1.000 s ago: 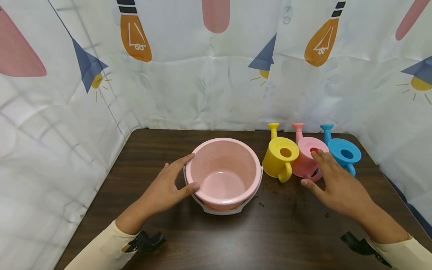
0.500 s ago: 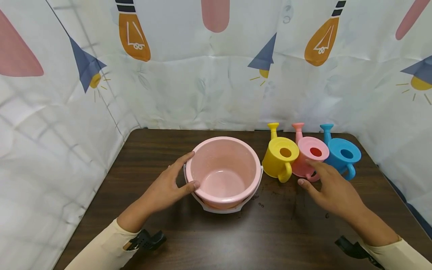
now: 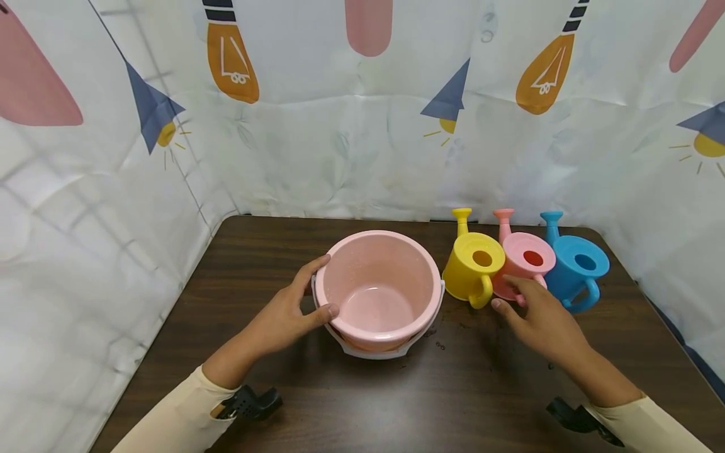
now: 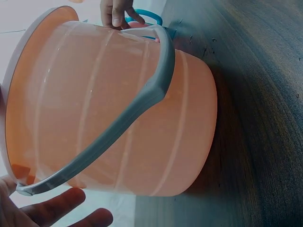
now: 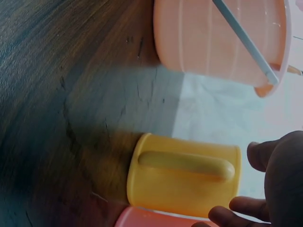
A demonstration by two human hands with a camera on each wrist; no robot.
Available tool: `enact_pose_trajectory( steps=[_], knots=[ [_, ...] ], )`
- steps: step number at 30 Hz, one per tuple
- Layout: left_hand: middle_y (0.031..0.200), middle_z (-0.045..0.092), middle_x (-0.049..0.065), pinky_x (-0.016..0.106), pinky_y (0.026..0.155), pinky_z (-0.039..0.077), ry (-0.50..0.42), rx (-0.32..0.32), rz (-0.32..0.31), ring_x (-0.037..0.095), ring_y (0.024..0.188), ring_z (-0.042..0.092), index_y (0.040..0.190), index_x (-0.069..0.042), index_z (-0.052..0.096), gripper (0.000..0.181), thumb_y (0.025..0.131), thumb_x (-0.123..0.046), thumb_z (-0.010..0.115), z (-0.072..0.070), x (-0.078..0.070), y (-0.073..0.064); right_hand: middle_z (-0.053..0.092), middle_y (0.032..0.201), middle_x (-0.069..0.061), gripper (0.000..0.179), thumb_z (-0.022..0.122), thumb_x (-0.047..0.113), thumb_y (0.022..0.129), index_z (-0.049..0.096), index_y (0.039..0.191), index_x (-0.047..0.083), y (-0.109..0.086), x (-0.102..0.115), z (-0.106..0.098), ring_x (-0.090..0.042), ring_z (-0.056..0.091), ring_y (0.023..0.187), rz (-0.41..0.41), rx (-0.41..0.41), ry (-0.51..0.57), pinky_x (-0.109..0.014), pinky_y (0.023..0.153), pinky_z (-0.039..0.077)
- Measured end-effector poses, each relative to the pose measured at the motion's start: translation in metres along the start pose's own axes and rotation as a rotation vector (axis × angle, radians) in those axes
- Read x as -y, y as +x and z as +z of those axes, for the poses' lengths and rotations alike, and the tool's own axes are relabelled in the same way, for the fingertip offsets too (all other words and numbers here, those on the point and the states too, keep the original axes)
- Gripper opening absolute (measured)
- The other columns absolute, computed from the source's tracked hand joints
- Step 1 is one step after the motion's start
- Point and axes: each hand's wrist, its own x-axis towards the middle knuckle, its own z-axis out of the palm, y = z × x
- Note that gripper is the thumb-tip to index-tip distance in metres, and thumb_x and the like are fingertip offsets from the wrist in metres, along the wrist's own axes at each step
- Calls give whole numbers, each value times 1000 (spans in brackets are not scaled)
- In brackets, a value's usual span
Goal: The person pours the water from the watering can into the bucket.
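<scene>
A pink bucket (image 3: 376, 302) with a pale handle (image 4: 128, 118) stands upright on the dark wooden table. My left hand (image 3: 283, 318) rests at its left rim, index fingertip and thumb spread along the edge; in the left wrist view other fingers (image 4: 59, 205) stretch straight beside the wall. To the right, yellow (image 3: 470, 264), pink (image 3: 523, 251) and blue (image 3: 578, 264) watering cans stand in a row, spouts pointing away. My right hand (image 3: 538, 321), fingers loosely spread, overlaps the pink can's handle area and holds nothing. Its thumb is close to the yellow can's handle (image 5: 184, 165).
A white printed cloth (image 3: 340, 145) hangs behind and at both sides of the table (image 3: 408, 402). Small dark specks (image 3: 438, 345) lie right of the bucket. Each sleeve carries a black wrist device (image 3: 249, 402).
My right hand has moved left and slightly down, away from the pink can's top toward the yellow can's handle. The blue can's handle is now uncovered. My left hand stays at the bucket rim.
</scene>
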Motion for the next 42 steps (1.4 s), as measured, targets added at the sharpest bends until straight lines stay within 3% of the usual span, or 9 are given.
enact_pose_trajectory(
  steps=[12, 19, 27, 34, 42],
  knots=[
    [137, 58, 15, 55, 96, 46, -18, 10, -3, 26, 123, 58, 162, -35, 20, 83, 95, -46, 69, 0, 0, 0, 63, 129, -27, 50, 68, 25, 101, 53, 139, -5, 7, 0, 19, -47, 63, 114, -13, -52, 153, -58, 89, 52],
    [141, 54, 15, 54, 96, 46, -35, 10, -14, 27, 125, 56, 161, -35, 21, 84, 94, -46, 70, 1, 0, 1, 62, 130, -27, 55, 72, 29, 98, 54, 138, -3, 9, 3, 29, -48, 61, 115, 43, -49, 101, -63, 91, 49],
    [141, 54, 15, 56, 96, 46, -28, 5, -20, 28, 126, 56, 161, -35, 21, 84, 94, -45, 70, 1, 0, 1, 60, 132, -29, 59, 71, 36, 97, 53, 136, -5, 13, 3, 39, -51, 56, 121, 137, -46, 115, -67, 97, 43],
    [142, 54, 15, 60, 96, 44, -40, 1, -20, 28, 126, 56, 160, -36, 22, 83, 94, -45, 71, 1, 1, 1, 62, 126, -29, 51, 74, 27, 96, 55, 131, -5, 14, 1, 48, -46, 61, 107, 145, -109, 144, -64, 94, 47],
    [143, 53, 16, 62, 98, 43, -59, 7, -3, 29, 128, 55, 161, -35, 21, 83, 94, -45, 70, 2, 3, 1, 63, 121, -29, 44, 75, 22, 95, 56, 125, -5, 15, 0, 52, -45, 62, 104, 157, -130, 142, -63, 91, 49]
  ],
)
